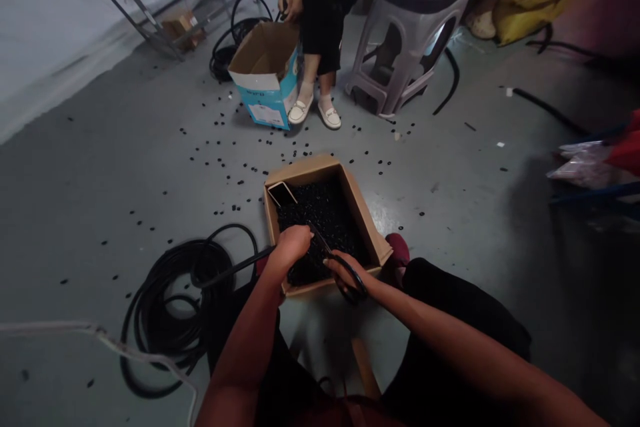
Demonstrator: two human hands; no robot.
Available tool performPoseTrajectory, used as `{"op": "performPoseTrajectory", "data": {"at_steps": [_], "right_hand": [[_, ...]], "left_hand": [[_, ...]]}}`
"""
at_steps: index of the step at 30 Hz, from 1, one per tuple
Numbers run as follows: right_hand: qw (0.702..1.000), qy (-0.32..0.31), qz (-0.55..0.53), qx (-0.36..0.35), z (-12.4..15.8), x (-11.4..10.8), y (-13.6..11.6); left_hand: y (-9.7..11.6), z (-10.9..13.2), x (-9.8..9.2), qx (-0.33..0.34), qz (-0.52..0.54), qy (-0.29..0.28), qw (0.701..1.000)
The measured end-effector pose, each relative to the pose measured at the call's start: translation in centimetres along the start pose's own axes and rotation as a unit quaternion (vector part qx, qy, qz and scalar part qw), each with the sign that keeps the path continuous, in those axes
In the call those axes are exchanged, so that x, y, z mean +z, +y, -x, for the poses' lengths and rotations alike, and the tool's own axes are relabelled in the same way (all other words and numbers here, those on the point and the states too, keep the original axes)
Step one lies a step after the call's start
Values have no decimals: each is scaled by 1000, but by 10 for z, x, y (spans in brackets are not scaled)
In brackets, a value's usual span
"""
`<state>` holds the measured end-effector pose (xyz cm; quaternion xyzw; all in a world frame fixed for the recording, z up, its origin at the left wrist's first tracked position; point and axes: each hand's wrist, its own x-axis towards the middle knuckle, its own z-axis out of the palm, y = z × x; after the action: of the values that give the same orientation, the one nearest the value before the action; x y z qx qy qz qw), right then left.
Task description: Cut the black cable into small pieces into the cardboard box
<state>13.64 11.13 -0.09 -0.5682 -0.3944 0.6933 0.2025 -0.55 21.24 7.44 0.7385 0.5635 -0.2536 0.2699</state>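
Well, fingers of the left hand (295, 240) curled together around a black rubber cable (235, 268), steadying it just over the box. Fingers of the right hand (335, 263) closed through the loops of black-handled scissors (353, 287), the blades angled toward the cable's end. Directly beneath both hands, a brown cardboard box (320, 170) heaped with small black pieces (320, 220), apparently placed to catch them, with a phone (281, 193) lying in one corner. Further left, a coil of the same cable (175, 307) on the grey floor, within easy feeding reach. Beyond, stray pieces (225, 147) scattered widely, and a blue-and-white carton (265, 73) beside a seated person (320, 13), its label too small to read.
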Motion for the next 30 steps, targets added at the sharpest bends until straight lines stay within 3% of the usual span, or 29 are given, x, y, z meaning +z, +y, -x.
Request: {"op": "performPoseTrajectory", "data": {"at_steps": [3, 7, 12, 16, 20, 30], "right_hand": [[997, -1, -62, 36, -1, -4, -5], [996, 9, -86, 3, -2, -14, -18], [996, 36, -3, -87, 1, -30, -38], [990, 30, 84, -113, 8, -36, -45], [983, 16, 129, -127, 12, -36, -45], [971, 35, 209, -107, 8, -37, -43]], "left_hand": [[-5, -3, -1, 24, 55, 57, 997], [-14, -12, -4, 70, 210, 137, 965], [-19, -18, -3, 63, 377, 149, 912], [-18, -17, -1, 60, 437, 136, 887], [-16, -15, -2, 82, 437, 125, 887], [-19, -13, -3, 117, 364, 79, 921]]}}
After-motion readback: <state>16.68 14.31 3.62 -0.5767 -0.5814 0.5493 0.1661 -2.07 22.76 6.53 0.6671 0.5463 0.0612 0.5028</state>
